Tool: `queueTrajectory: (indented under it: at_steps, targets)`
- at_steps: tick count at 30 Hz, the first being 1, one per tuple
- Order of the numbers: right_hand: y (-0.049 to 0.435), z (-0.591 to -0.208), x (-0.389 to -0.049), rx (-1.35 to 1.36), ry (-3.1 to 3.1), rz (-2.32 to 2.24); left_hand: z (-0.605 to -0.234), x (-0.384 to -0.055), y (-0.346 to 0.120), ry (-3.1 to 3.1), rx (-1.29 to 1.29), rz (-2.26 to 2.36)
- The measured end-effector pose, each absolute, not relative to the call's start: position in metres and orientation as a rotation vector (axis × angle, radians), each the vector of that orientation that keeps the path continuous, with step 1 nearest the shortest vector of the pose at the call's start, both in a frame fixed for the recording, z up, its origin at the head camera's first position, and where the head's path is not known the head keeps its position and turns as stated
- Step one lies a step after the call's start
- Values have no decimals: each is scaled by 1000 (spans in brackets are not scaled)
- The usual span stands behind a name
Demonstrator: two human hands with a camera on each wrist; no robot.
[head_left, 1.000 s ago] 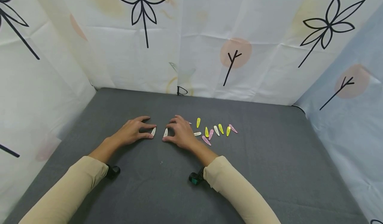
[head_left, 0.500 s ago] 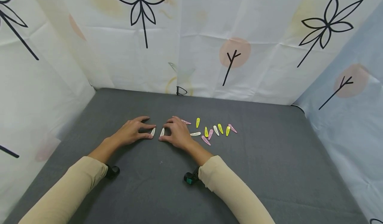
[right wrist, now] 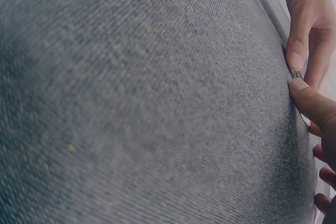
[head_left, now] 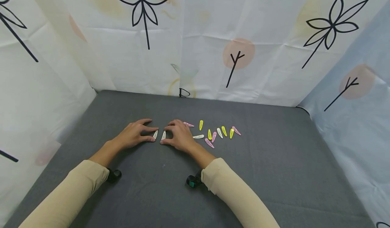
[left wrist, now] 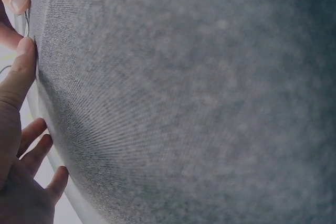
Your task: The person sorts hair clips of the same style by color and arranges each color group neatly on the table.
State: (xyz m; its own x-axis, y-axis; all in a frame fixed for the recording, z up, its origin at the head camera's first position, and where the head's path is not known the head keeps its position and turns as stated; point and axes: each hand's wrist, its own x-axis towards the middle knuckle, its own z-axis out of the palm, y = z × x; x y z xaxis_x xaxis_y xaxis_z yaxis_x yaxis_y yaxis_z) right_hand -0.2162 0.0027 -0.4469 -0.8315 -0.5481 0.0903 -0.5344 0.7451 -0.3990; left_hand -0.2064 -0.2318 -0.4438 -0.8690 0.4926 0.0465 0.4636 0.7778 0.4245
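In the head view my left hand (head_left: 133,135) rests low over the grey cloth, thumb and index finger pinching a white snap hair clip (head_left: 155,134) at its two ends. Just to the right, my right hand (head_left: 180,136) holds a second white hair clip (head_left: 164,135) the same way. These two clips lean slightly toward each other at the top, a narrow gap between them. The left wrist view shows my left thumb (left wrist: 20,72) at the cloth, and the right wrist view my right thumb (right wrist: 312,100); the clips are mostly hidden there.
Right of my right hand, loose hair clips lie scattered: a white one (head_left: 198,136), a pink one (head_left: 189,124), a yellow one (head_left: 201,124) and several more farther right. Patterned white curtains (head_left: 207,21) hang behind and beside the grey-covered table (head_left: 274,160).
My right hand has slid left with its white clip, closing in on the clip in my left hand. A pink clip behind it has come into view. My left hand stays in place.
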Motion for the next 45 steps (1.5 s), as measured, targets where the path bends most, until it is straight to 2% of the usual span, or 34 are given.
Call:
queueTrajectory:
  at_steps: [8, 16, 25, 39, 45]
  targets:
    - [4, -445, -216, -899, 2895, -649, -443, -206, -231, 2897, 776, 662]
    - [22, -431, -218, -1028, 2841, -696, -443, -207, -232, 2894, 771, 647]
    - [69, -420, -222, -1134, 2849, -718, -442, -207, -234, 2899, 782, 645]
    - [170, -427, -230, -989, 2969, -761, -445, -206, -232, 2899, 784, 647]
    - [198, -432, -230, -934, 3002, -771, -444, -205, -233, 2900, 788, 651]
